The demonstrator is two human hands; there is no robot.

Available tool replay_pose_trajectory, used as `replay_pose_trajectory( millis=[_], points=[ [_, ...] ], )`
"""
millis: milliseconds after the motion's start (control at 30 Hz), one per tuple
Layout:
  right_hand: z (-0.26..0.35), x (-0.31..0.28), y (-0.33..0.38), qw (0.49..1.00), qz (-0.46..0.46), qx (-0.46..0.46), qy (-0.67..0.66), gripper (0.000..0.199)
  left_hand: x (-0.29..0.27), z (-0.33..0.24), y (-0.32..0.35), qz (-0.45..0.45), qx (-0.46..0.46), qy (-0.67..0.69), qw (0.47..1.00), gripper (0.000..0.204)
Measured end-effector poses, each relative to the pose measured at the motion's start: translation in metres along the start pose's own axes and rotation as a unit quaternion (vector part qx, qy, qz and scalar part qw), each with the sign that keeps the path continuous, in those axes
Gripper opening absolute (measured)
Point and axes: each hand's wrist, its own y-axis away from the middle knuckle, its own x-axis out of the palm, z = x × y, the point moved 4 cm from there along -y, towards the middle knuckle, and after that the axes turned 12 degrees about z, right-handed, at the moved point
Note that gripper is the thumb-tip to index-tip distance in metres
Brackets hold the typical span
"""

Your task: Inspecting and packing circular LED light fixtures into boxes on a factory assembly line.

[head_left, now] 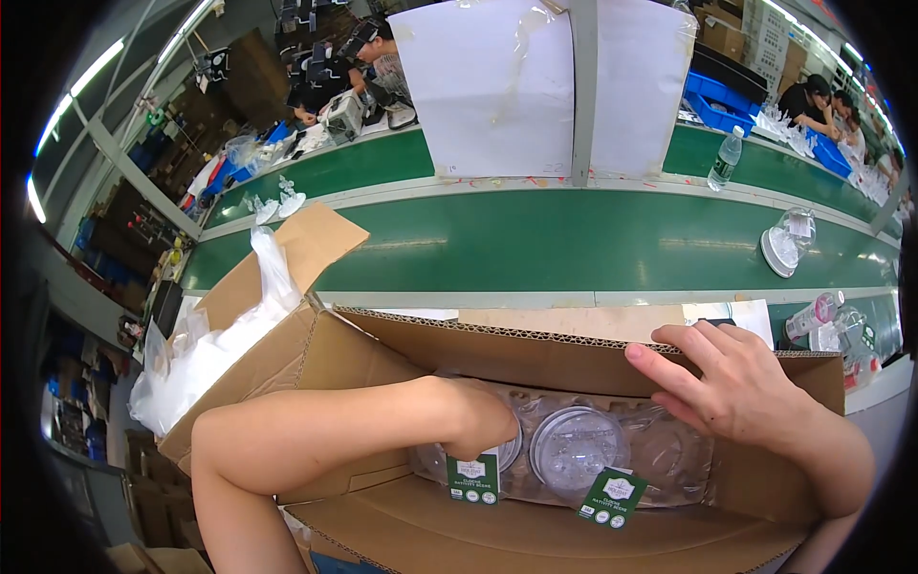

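Green conveyor belt (pixel 574 239) runs behind an open cardboard box (pixel 535 359) holding clear plastic domed packs (pixel 577 448) with green tags (pixel 612 497), laid in a row along the box's long axis, left to right. Left hand (pixel 478 421) reaches down into the box and lies on the leftmost pack; its fingers are hidden, so its grip cannot be told. Right hand (pixel 736 383), released and flat, rests on the far rim near the right corner, above the packs. Left hand is nearer them.
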Motion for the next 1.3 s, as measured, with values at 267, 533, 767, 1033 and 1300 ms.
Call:
replay_pose_trajectory(
  millis=[267, 533, 767, 1033, 1300],
  points=[
    [0.0002, -0.0002, -0.0001, 1.0, -0.009, -0.001, -0.001, 0.076, 0.003, 0.0012, -0.0041, 0.029, -0.001, 0.036, 0.999, 0.031],
    [-0.0001, 0.0023, 0.0005, 1.0, -0.003, 0.003, 0.002, 0.077, 0.0038, 0.0019, -0.004, 0.012, -0.014, 0.001, 1.0, 0.024],
    [-0.0002, 0.0014, -0.0002, 1.0, 0.003, 0.001, -0.003, 0.077, 0.0049, 0.0034, -0.0033, 0.003, -0.018, -0.009, 1.0, 0.023],
    [-0.0006, 0.0011, 0.0004, 1.0, -0.006, -0.002, 0.001, 0.077, 0.0013, 0.0034, -0.001, 0.004, -0.04, -0.021, 0.999, 0.025],
    [-0.0009, -0.0001, -0.0006, 1.0, -0.001, -0.002, -0.003, 0.078, 0.0065, 0.0074, -0.0072, -0.003, -0.044, 0.002, 0.999, 0.028]
  ],
)
